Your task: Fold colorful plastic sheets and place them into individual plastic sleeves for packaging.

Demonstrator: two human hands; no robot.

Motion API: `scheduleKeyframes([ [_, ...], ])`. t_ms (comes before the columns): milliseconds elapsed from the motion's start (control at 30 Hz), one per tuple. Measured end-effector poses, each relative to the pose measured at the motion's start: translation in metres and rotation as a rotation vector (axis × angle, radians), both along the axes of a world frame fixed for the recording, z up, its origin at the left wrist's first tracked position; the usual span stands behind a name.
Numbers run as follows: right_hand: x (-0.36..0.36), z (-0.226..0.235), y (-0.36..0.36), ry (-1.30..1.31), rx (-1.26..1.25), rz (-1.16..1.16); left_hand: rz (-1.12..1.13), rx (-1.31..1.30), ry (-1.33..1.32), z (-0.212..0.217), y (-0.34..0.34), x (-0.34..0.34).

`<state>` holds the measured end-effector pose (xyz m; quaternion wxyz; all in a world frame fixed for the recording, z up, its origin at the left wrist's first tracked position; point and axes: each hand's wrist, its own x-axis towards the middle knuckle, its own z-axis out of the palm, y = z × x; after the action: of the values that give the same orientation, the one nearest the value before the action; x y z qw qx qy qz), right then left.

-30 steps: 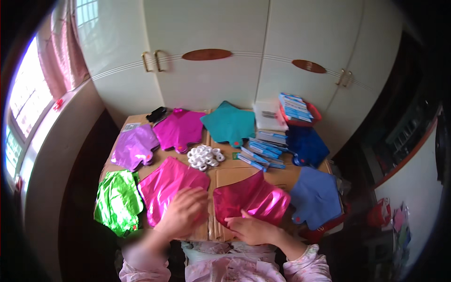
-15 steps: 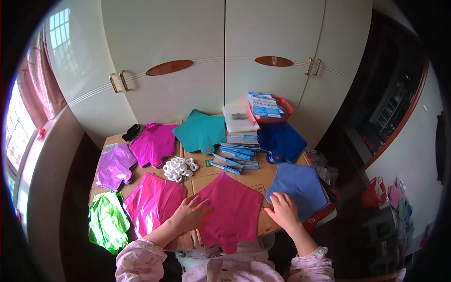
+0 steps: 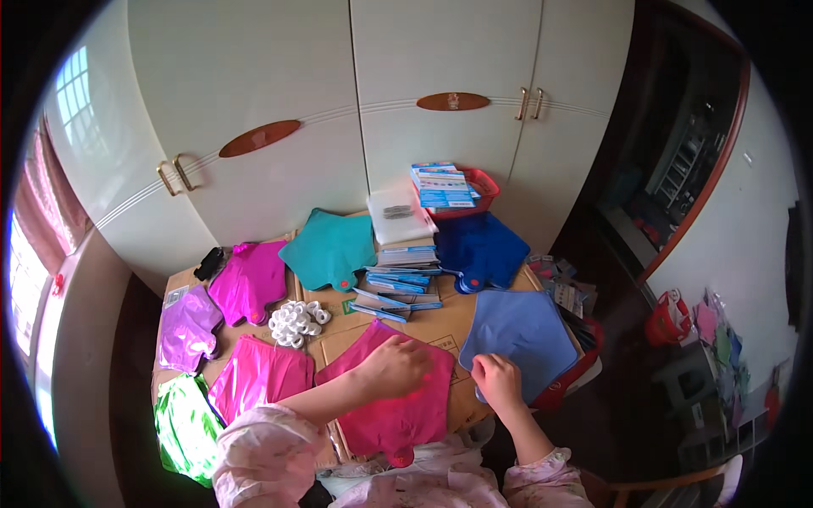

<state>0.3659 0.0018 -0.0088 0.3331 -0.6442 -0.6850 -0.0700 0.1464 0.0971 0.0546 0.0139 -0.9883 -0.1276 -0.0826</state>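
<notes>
Left hand [image 3: 391, 366] flat, pinning magenta star-shaped foil balloon [image 3: 398, 398] to worktop [image 3: 440, 326]; right hand [image 3: 497, 379] pinching periwinkle-blue foil balloon [image 3: 527, 332] edge.

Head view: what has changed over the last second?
The right hand left the crimson foil balloon and moved right onto the light blue balloon stack. The left hand moved off the pink stack onto the crimson balloon, now spread flat. The other stacks stayed put.

The left hand [image 3: 396, 366] hides part of the magenta foil balloon [image 3: 398, 406]; fingertips unclear.
</notes>
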Motion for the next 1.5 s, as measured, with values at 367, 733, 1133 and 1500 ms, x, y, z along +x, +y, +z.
scheduleKeyframes([
  [367,-0.008,0.000,0.005,-0.027,-0.052,-0.040,0.010,-0.098,-0.065,-0.034,0.026,0.055],
  [733,0.009,-0.002,0.004,0.581,-0.097,-0.109,-0.058,-0.087,-0.251,-0.035,0.016,0.063],
  [1133,0.031,-0.022,0.008,1.088,-0.205,-0.021,-0.067,-0.222,-0.209,-0.039,0.027,0.081],
  [1500,0.115,0.014,-0.028,1.296,0.307,-0.282,-0.122,-0.055,0.007,-0.050,0.026,0.089],
])
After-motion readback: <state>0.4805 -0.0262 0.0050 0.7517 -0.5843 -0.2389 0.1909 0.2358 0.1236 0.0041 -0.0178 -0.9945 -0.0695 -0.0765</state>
